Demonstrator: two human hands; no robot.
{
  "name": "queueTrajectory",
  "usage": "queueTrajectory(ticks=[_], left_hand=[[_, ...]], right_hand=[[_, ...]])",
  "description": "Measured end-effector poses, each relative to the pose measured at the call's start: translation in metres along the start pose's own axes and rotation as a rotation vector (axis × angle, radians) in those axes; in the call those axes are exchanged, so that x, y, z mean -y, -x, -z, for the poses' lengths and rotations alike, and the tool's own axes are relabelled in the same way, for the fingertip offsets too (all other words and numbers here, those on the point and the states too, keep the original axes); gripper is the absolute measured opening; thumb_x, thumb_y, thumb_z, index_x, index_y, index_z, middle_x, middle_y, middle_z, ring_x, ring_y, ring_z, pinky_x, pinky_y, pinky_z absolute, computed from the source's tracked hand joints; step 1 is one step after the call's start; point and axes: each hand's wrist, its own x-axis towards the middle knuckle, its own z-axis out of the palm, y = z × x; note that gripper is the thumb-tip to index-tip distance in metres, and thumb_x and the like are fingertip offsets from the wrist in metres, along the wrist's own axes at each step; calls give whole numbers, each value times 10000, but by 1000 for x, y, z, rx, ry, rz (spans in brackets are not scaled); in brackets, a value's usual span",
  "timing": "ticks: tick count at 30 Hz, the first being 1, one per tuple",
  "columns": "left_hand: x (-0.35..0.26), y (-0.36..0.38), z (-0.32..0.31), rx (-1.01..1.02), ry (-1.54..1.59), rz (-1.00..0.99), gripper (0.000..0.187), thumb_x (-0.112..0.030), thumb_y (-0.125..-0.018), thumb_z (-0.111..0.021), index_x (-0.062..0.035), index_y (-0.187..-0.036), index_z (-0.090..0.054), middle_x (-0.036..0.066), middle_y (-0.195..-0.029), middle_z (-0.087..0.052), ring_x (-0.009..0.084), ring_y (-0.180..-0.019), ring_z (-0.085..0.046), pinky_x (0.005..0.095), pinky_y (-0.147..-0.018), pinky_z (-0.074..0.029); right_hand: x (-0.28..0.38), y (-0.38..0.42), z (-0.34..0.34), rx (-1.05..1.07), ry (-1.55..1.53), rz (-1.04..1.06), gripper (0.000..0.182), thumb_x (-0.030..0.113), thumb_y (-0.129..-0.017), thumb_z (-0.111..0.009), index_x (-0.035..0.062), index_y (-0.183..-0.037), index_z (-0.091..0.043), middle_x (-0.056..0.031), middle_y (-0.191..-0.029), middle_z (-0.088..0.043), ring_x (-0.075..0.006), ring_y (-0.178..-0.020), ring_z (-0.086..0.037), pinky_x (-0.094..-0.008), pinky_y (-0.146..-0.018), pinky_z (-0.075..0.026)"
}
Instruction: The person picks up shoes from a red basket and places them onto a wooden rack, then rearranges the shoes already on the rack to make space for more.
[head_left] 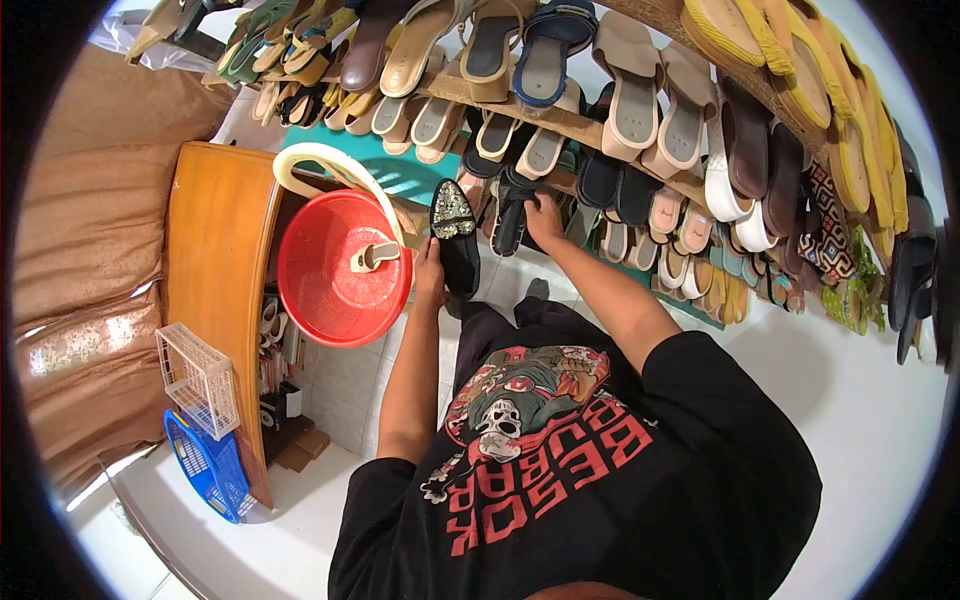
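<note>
My left hand [430,268] is closed on the side of a black flat shoe [459,250] with a jewelled, pointed toe, held upright beside the red basket. To its right, my right hand [543,222] is closed on a black strappy sandal [509,218] at the lower shelf. The two shoes are apart. Inside the red plastic basket [310,300] lies one cream sandal [375,257].
Wooden shelves [590,122] with rows of sandals curve across the top and right. A wooden cabinet [215,260] stands left of the basket, near a white wire basket [195,378] and a blue basket [212,470]. Brown curtains [90,230] hang far left.
</note>
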Motion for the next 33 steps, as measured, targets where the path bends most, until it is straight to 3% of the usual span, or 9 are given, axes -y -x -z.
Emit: queueTrajectory(ticks=[13,15,19,21,23,25,27,29,33], left_hand=[[-8,37,1,-10,28,-59,488,-282,-1015,-484,1,-1410,-443,118,-1382,-505,192,-1223,-495,294,-1045,-361],[-6,41,4,-3,51,-40,487,-276,-1013,-489,4,-1409,-444,118,-1388,-501,191,-1227,-492,293,-1046,-362],[1,38,10,-19,24,-19,483,-245,-1006,-501,11,-1411,-438,116,-1389,-503,192,-1232,-491,296,-1048,-363],[-10,47,5,1,-49,-46,480,-226,-1006,-479,1,-1425,-416,117,-1414,-476,205,-1266,-466,314,-1068,-346],[-30,62,-9,17,-118,-75,480,-207,-1006,-458,-9,-1438,-395,117,-1440,-449,219,-1300,-441,332,-1087,-330],[-42,73,-22,-29,-92,-21,477,-202,-994,-475,7,-1419,-417,128,-1412,-475,216,-1288,-452,321,-1082,-332],[-36,70,-22,-37,-36,-12,470,-197,-989,-487,15,-1405,-434,129,-1398,-489,213,-1276,-464,321,-1079,-336],[-17,59,-16,-12,-28,-5,472,-200,-990,-495,13,-1407,-433,127,-1386,-500,206,-1261,-475,318,-1068,-349],[-10,57,-20,-26,65,57,440,-179,-987,-527,-14,-1392,-475,87,-1305,-567,168,-1171,-529,286,-1008,-390]], right_hand=[[5,-32,-25,-196,-202,-90,476,314,-836,-661,-35,-1152,-591,-278,-1169,-601,-436,-1133,-546,-493,-953,-436],[8,-40,-25,11,-131,-324,542,350,-846,-645,4,-1253,-557,-261,-1285,-553,-410,-1204,-519,-465,-999,-431],[-1,-44,-38,14,-45,-259,627,415,-853,-613,-8,-1305,-516,-260,-1360,-497,-397,-1244,-494,-449,-1042,-414],[-20,-50,-56,-118,39,-211,403,255,-801,-719,-19,-1085,-636,-223,-1130,-650,-372,-1097,-599,-458,-912,-466],[-19,-44,-50,-90,30,-197,368,227,-794,-717,-18,-1056,-631,-213,-1086,-654,-370,-1053,-610,-457,-899,-463],[-24,-35,-47,-278,64,149,305,196,-802,-696,-37,-989,-636,-204,-975,-668,-382,-937,-634,-457,-843,-479],[-17,-31,-34,-215,58,130,338,186,-815,-683,-50,-1048,-615,-232,-1039,-653,-395,-963,-620,-458,-845,-474],[7,-30,-3,333,38,-213,488,238,-842,-648,-125,-1153,-549,-345,-1218,-537,-465,-1157,-513,-486,-966,-445],[9,-27,-1,355,297,-221,441,208,-857,-637,-117,-1145,-556,-334,-1239,-523,-450,-1146,-529,-486,-936,-469]])
